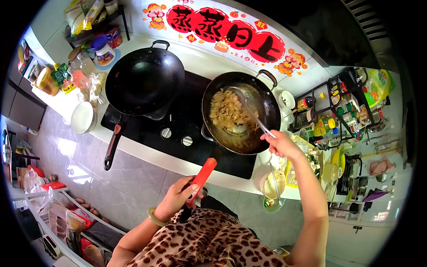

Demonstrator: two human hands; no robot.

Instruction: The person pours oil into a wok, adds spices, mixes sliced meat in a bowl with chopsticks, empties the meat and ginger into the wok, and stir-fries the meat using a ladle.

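Observation:
My left hand (181, 194), with a pale bangle at the wrist, is closed around the red handle (203, 177) of the right-hand wok (270, 116). My right hand (281, 145) grips the handle of a metal ladle (257, 119) that slants down into this wok. The ladle's head rests among brown, shredded-looking food (224, 111), partly hidden by it. The food lies mostly on the left side of the wok, with glossy liquid near the bottom.
A second black wok (144, 80) sits on the left of the cooktop (189, 120), its handle jutting over the counter edge. A white bowl (83, 118) stands left. At right are a container with a utensil (275, 184), a yellow-edged tray (291, 173) and bottle racks (333, 107).

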